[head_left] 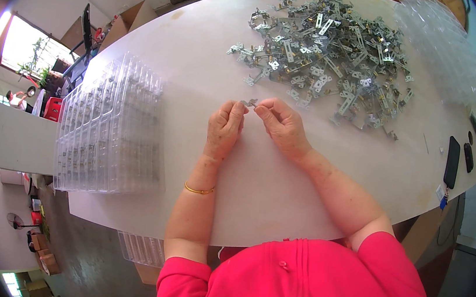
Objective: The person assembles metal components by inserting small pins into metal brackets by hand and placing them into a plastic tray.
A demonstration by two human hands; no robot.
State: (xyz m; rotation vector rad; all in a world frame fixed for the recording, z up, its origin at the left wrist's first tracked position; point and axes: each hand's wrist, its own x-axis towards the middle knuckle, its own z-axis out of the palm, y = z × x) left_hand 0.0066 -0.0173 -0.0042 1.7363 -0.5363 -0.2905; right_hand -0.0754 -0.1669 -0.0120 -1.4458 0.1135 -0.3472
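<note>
left hand (224,128) and right hand (283,125) together, pinching one small metal bracket (250,102) | clear plastic trays (111,128) stacked left | bracket pile (328,53) beyond | black phone (452,162) right

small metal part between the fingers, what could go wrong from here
The small metal part is pinched only at the fingertips of the left hand and right hand, above the bare table, so it could slip and drop. The pile of metal parts looks tangled; reaching in might snag or scatter pieces. The phone lies near the table's edge, where a sweep of the arm could knock it.
</note>
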